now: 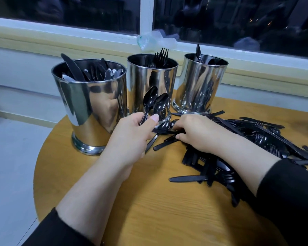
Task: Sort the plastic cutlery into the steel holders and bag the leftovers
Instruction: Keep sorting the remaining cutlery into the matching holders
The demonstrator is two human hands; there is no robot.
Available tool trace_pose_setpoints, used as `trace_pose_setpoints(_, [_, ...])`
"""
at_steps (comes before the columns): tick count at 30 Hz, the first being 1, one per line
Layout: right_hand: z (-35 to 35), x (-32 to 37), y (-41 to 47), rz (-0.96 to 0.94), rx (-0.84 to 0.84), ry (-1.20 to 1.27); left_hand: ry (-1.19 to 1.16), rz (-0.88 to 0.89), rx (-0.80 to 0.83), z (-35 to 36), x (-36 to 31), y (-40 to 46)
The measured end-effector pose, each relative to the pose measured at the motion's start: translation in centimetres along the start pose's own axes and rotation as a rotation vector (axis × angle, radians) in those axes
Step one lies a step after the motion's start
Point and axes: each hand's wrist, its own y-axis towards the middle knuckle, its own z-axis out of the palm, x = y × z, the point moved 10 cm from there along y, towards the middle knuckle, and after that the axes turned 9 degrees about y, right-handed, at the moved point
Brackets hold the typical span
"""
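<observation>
The left hand holds two black spoons by their handles, fingers curled round them, bowls pointing up. The right hand reaches into the pile of cutlery and pinches one more spoon. So the spoon-gathering step seems to be going on — lots of pieces are not yet sorted. Next, I think, the bunch must go into the right holder, which looks like the spoon one. The left holder has knives and the middle holder has forks. All stand on a round wooden worktop by a dark window — a crumpled clear bag lies on the sill.
</observation>
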Motion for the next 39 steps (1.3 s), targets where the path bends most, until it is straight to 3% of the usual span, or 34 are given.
trace_pose_setpoints(5, [-0.8, -0.6, -1.4, -0.025, -0.079, 0.058, 0.002, 0.011, 0.003, -0.2, -0.2, 0.0])
trace_pose_setpoints(14, [-3.5, -2.0, -3.7, -0.009, -0.300, 0.405, 0.007, 0.062, -0.051, -1.1, -0.9, -0.1])
trace_pose_setpoints(25, [-6.4, -2.7, -5.3, 0.013, -0.342, 0.431, 0.085, 0.126, -0.144, -2.0, -2.2, -0.5])
trace_pose_setpoints(31, [-4.5, -1.1, -4.9, -0.064, -0.136, 0.385, 0.148, 0.156, -0.123, -1.4, -2.8, -0.7])
trace_pose_setpoints(35, [-5.5, 0.5, -5.1, -0.137, -0.198, 0.430, 0.317, 0.162, -0.130, -1.3, -2.7, -0.5])
trace_pose_setpoints(39, [-6.9, 0.4, -5.2, -0.123, -0.327, 0.548, 0.230, 0.123, -0.016, 0.1, -1.9, -0.2])
